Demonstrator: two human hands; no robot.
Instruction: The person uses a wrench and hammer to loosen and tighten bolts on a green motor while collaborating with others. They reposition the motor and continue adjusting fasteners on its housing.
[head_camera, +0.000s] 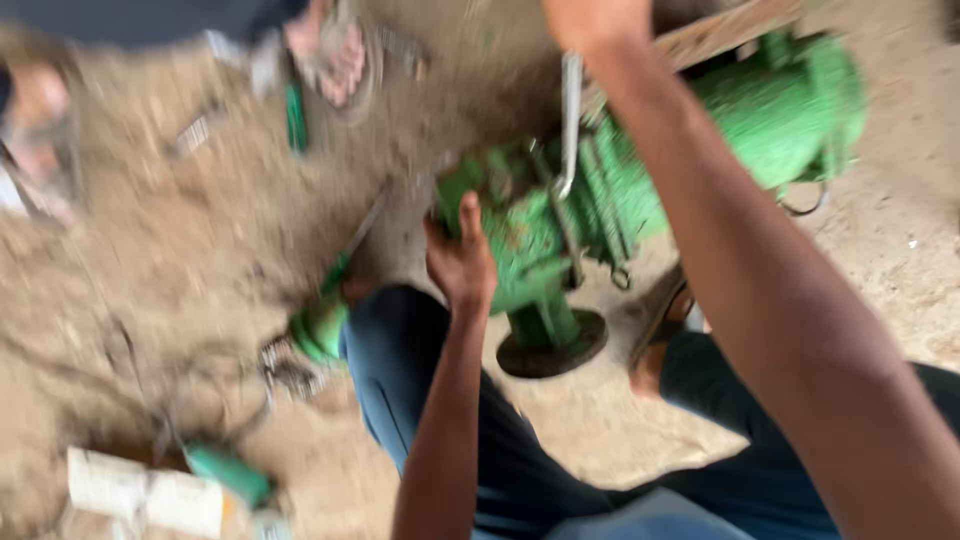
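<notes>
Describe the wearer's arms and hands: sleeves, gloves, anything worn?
Both arms are bare from at least the elbow down: no sleeves in view, no gloves. The left hand shows no ring or watch. The right hand is cut off by the frame's top edge. The picture is motion-blurred, so fine marks cannot be told.

The bare dirt floor (180, 230) carries a green pump (600, 200), which stands on its round base (550, 350). Green-handled tools (325, 315) and white boxes (145, 490) lie on the dirt nearby, blurred.
</notes>
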